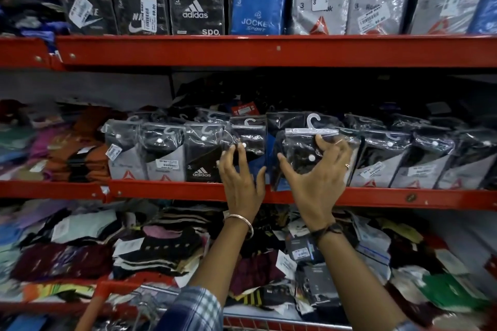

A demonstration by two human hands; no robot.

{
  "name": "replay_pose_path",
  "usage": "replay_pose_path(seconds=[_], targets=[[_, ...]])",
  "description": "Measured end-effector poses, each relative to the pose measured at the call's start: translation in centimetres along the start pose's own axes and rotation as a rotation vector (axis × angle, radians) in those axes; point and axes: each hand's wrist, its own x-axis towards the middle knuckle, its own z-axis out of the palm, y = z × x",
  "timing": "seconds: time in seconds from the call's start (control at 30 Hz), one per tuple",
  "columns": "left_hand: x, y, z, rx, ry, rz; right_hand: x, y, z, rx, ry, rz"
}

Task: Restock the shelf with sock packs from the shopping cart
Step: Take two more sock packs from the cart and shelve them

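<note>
Right hand clamps sock pack on middle shelf; left hand spread, empty, beside it.

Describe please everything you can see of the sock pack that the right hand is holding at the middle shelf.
The sock pack is a clear, shiny plastic bag with dark socks inside, a blue part showing near its bottom. A white plastic hook on a flat bar closes its top, and a small white button sits mid-front. It stands upright, its bottom at the red front edge of the middle shelf, in a row of similar packs. The right hand grips it, thumb on the left, fingers on the upper right.
</note>
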Motion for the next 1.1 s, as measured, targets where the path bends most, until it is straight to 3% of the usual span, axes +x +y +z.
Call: replay_pose_path(seconds=[0.33,0.53,0.7,1.1], targets=[[-1.1,-1.5,-0.1,0.101,-0.213,0.196,0.3,1.3,5.1,-0.074,-0.136,-0.003],[-1.5,-2.5,0.4,0.202,-0.361,0.180,-2.2,4.3,6.3,-0.246,-0.265,-0.163],[-1.2,-3.1,0.7,0.341,-0.452,0.188,-3.6,7.2,6.5,-0.272,-0.531,-0.344],[-0.7,-2.1,0.8,0.450,-0.556,0.141,-2.7,7.8,5.9,-0.213,-0.669,-0.365]])
